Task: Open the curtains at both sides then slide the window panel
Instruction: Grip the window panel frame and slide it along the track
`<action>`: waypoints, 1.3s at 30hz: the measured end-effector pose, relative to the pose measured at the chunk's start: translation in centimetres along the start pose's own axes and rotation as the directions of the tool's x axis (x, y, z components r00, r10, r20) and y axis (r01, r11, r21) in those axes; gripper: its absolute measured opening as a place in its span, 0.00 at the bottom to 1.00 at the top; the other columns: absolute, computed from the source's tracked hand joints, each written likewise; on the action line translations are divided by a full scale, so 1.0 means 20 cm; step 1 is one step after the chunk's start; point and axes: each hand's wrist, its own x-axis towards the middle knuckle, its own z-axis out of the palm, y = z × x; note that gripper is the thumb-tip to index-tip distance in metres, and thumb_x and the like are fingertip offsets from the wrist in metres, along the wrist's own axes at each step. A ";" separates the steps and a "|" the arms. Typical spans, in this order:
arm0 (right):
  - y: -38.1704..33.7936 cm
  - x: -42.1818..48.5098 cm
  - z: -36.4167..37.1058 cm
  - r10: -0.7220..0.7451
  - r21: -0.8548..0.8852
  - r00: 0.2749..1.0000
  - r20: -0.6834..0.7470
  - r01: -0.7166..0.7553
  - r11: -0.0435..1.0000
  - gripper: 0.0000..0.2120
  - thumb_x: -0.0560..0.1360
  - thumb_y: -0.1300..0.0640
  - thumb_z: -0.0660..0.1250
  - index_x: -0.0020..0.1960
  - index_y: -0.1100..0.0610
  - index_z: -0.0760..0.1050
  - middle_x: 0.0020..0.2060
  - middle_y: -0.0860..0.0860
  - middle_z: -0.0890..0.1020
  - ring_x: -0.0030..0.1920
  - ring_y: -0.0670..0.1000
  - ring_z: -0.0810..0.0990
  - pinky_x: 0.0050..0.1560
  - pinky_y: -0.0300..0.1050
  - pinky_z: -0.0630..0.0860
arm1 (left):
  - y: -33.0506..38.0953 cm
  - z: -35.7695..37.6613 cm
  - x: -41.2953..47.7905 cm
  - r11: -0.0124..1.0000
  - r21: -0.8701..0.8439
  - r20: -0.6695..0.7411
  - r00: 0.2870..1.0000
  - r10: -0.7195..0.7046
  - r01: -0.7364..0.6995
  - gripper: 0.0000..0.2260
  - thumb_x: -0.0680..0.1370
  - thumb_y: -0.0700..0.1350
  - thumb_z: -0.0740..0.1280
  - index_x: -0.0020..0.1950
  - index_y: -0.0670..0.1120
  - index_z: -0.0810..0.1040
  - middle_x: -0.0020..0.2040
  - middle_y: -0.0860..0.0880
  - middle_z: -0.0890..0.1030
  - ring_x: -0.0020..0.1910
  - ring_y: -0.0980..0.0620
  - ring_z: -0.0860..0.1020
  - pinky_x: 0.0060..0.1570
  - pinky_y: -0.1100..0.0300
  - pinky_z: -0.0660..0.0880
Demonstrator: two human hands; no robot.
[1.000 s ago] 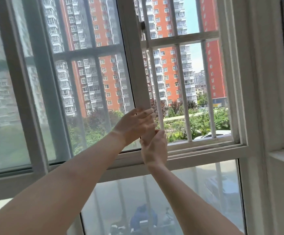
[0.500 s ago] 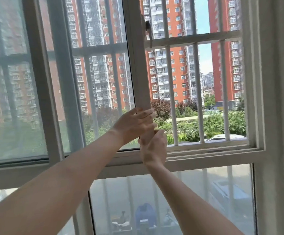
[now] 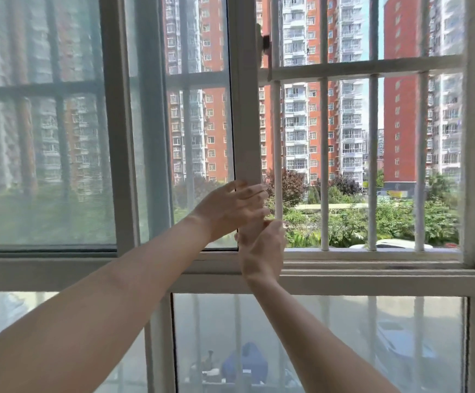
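1. the view faced a white-framed window wall (image 3: 344, 279); white security bars (image 3: 324, 165) stood outside the open gap at 2 o'clock, with red and white apartment towers (image 3: 296, 123) and green trees (image 3: 395, 219) beyond.
2. frosted lower panes (image 3: 315, 336) ran along 6 o'clock; a screened pane (image 3: 46, 137) filled 9 to 10 o'clock.
3. the sliding window panel (image 3: 246, 123) stood near centre, its upright stile at 12 o'clock, a dark latch (image 3: 266, 43) on its right edge.
4. the left hand (image 3: 230, 208) lay against the stile with its fingers spread.
5. the right hand (image 3: 262, 251), just below and touching it, curled around the stile's edge.
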 end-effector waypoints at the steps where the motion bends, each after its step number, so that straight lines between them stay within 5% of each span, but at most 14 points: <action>1: -0.01 -0.01 0.01 -0.004 -0.002 1.000 0.002 0.004 1.000 0.24 0.71 0.48 0.75 0.57 0.56 0.66 0.56 0.54 0.75 0.59 0.56 0.73 0.53 0.50 0.72 | -0.01 0.00 -0.02 1.000 -0.005 0.006 1.000 -0.005 0.005 0.20 0.74 0.39 0.66 0.64 0.53 0.74 0.70 0.47 0.74 0.71 0.47 0.70 0.68 0.50 0.68; 5: -0.05 -0.05 0.08 -0.024 -0.001 0.999 0.021 0.024 1.000 0.23 0.71 0.49 0.75 0.55 0.55 0.65 0.55 0.53 0.75 0.58 0.56 0.73 0.52 0.49 0.72 | -0.04 0.02 -0.12 0.999 0.016 0.051 0.998 -0.030 0.029 0.19 0.75 0.39 0.68 0.65 0.54 0.74 0.71 0.49 0.74 0.72 0.49 0.68 0.69 0.50 0.67; 10: -0.09 -0.08 0.15 -0.042 -0.012 0.999 0.026 0.042 0.999 0.24 0.71 0.48 0.75 0.56 0.57 0.64 0.56 0.54 0.73 0.59 0.57 0.71 0.52 0.52 0.73 | -0.07 0.03 -0.19 0.998 0.029 0.079 0.995 -0.058 0.056 0.20 0.77 0.37 0.57 0.66 0.52 0.73 0.73 0.47 0.71 0.74 0.47 0.65 0.71 0.48 0.64; 15: -0.16 -0.12 0.25 0.001 -0.008 1.000 0.028 -0.001 1.000 0.24 0.70 0.49 0.75 0.56 0.56 0.66 0.56 0.54 0.74 0.60 0.57 0.71 0.51 0.54 0.74 | -0.10 0.06 -0.31 0.996 0.039 0.088 0.993 -0.080 0.077 0.20 0.76 0.38 0.68 0.66 0.53 0.72 0.73 0.49 0.71 0.74 0.49 0.65 0.69 0.49 0.67; 22: -0.21 -0.15 0.36 -0.017 -0.022 0.998 0.067 0.018 1.000 0.27 0.69 0.49 0.76 0.59 0.58 0.66 0.57 0.56 0.74 0.61 0.58 0.71 0.60 0.56 0.73 | -0.15 0.08 -0.43 0.993 0.009 0.121 0.986 -0.115 0.115 0.22 0.75 0.35 0.67 0.67 0.51 0.71 0.74 0.47 0.69 0.75 0.47 0.63 0.69 0.46 0.66; 31: -0.32 -0.24 0.50 -0.018 -0.003 0.995 0.096 0.018 1.000 0.26 0.70 0.48 0.75 0.56 0.57 0.64 0.56 0.56 0.73 0.60 0.59 0.72 0.50 0.50 0.70 | -0.21 0.13 -0.60 0.984 -0.020 0.169 0.971 -0.170 0.176 0.21 0.78 0.36 0.65 0.69 0.51 0.69 0.76 0.47 0.65 0.77 0.47 0.59 0.70 0.44 0.65; 39: -0.37 -0.28 0.59 -0.032 0.017 0.994 0.105 0.030 0.999 0.26 0.70 0.50 0.75 0.58 0.58 0.64 0.58 0.57 0.72 0.62 0.59 0.69 0.56 0.54 0.72 | -0.25 0.12 -0.69 0.972 -0.050 0.170 0.961 -0.219 0.231 0.22 0.76 0.38 0.69 0.67 0.52 0.71 0.75 0.49 0.66 0.77 0.48 0.59 0.68 0.45 0.68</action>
